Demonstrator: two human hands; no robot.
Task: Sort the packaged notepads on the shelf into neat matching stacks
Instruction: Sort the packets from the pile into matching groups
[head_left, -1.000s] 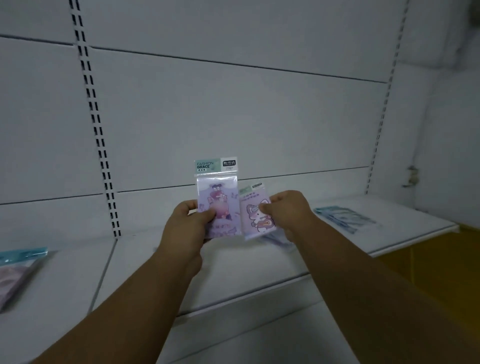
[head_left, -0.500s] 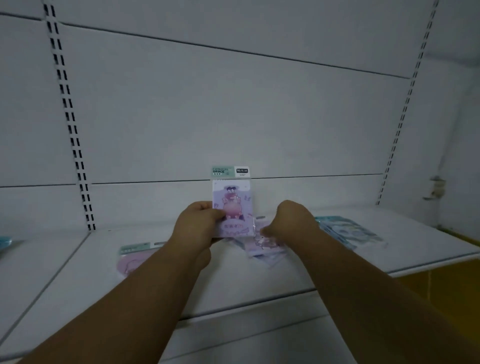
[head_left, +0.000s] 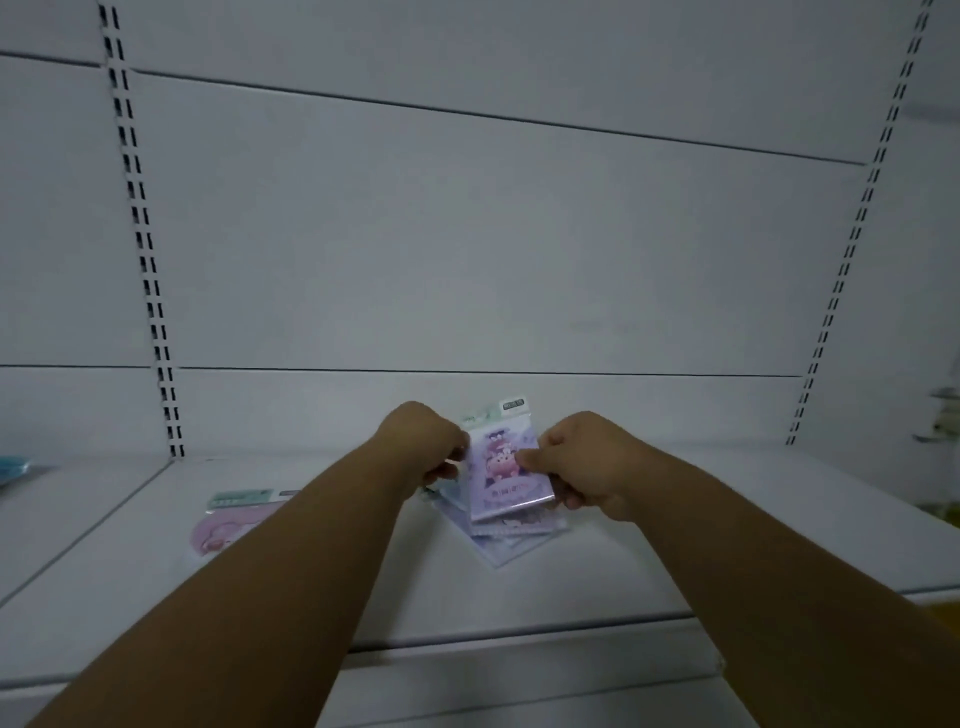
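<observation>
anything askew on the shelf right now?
Yes. The purple notepads under the held notepad lie fanned at differing angles, corners sticking out, not a square stack. The pink notepad lies alone to the left.

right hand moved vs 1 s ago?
Yes. The right hand dropped its own packet and came in to grip the purple notepad the left hand holds, lower against the back panel seam.

Both my bare forearms reach forward, side by side. My left hand (head_left: 423, 447) curls in a closed grip; my right hand (head_left: 584, 462) pinches with thumb and fingers.
</observation>
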